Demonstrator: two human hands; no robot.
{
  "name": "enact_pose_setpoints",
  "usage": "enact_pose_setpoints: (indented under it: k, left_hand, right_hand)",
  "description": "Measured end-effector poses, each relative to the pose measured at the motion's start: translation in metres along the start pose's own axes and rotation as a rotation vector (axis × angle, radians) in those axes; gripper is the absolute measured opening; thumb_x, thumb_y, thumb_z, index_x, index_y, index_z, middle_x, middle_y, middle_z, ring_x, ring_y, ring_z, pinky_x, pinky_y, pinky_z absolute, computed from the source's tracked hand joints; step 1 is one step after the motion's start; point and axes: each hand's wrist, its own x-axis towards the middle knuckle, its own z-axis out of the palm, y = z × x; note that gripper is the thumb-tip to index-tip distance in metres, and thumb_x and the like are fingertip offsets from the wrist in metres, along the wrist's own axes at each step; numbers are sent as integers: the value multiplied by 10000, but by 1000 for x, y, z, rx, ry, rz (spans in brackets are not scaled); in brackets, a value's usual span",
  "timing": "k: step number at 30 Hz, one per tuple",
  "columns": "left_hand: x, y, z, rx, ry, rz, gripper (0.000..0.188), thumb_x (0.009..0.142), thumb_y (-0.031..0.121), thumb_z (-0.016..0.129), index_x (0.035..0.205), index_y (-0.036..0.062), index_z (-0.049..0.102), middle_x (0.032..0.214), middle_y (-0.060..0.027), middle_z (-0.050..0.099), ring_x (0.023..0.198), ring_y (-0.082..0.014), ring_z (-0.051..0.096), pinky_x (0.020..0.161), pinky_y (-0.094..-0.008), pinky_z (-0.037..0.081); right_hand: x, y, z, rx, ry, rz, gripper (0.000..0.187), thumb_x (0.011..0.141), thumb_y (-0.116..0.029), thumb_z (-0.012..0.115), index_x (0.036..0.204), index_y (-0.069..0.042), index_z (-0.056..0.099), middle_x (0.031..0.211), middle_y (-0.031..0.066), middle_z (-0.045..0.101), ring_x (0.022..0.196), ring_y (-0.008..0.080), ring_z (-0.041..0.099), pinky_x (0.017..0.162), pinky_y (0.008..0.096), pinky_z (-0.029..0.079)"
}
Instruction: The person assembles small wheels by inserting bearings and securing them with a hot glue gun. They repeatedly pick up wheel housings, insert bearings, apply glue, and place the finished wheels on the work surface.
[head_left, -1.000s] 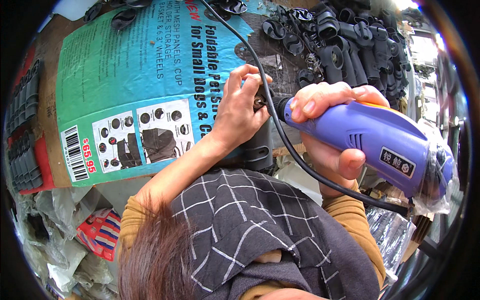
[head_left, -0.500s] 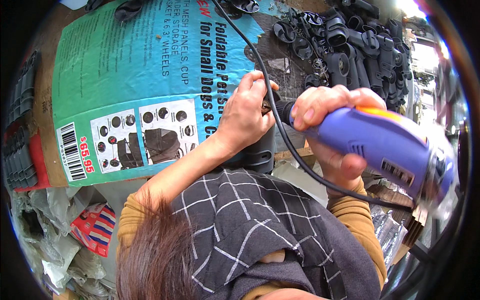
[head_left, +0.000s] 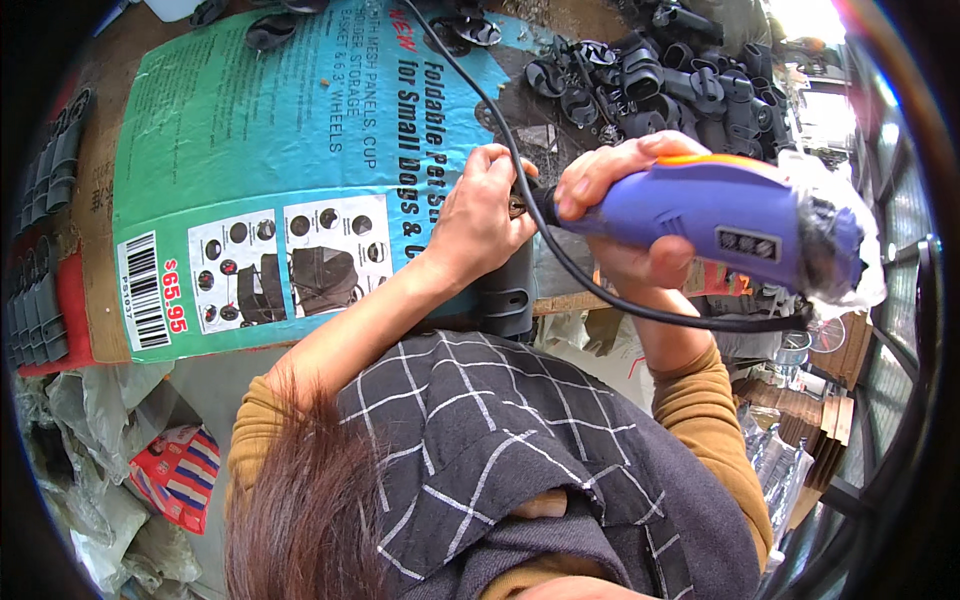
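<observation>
A purple-blue electric screwdriver [head_left: 700,215] with an orange strip lies nearly level in my right hand [head_left: 612,170], whose fingers and thumb wrap its front end. Clear plastic film covers its rear. Its dark nose points left at a small brassy piece [head_left: 517,205] beside the fingers of my left hand [head_left: 480,220]. That hand is closed on a dark grey plastic part [head_left: 508,290] at the table's near edge; my fingers hide much of the part. The black power cord [head_left: 505,125] crosses in front of the tool's nose and loops back under my right hand.
Flattened blue-green cardboard [head_left: 240,140] covers the table. Black plastic fittings [head_left: 700,95] are heaped at the far right, near small loose hardware. Grey parts [head_left: 45,170] stand in rows at the left edge. Below lie plastic bags [head_left: 95,440] and a red-and-blue packet [head_left: 178,475].
The screwdriver's rear has swung up and left, so the tool is more level. My left hand keeps its grip on the plastic part. The whole view has shifted slightly.
</observation>
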Motion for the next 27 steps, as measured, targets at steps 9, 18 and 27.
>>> enact_pose_setpoints:
  k: [9, 18, 27]
  left_hand:
    - [4, -6, -2, 3, -23, 110, 402, 743, 164, 770, 1075, 4, 610, 1087, -186, 561, 993, -347, 602, 865, -405, 511]
    - [7, -3, -1, -29, -61, 58, 308, 799, 173, 719, 1054, 33, 619, 1029, -167, 611, 1014, -323, 583, 904, -387, 460]
    - [24, -6, -3, -79, -219, -120, 312, 830, 163, 689, 1113, 47, 627, 1123, -175, 660, 1104, -295, 614, 983, -396, 452]
  right_hand:
    - [-3, 2, 12, 15, 60, -109, 746, 842, -573, 604, 1274, -16, 360, 762, 165, 576, 620, 258, 599, 599, 385, 542]
    - [121, 58, -11, -916, 261, -5, 612, 760, -438, 781, 1124, -26, 511, 821, 180, 672, 711, 327, 689, 673, 417, 564]
    - [142, 162, -34, -1081, -142, -87, 696, 677, -321, 825, 1282, -110, 552, 1120, 199, 635, 1115, 346, 591, 1003, 422, 443]
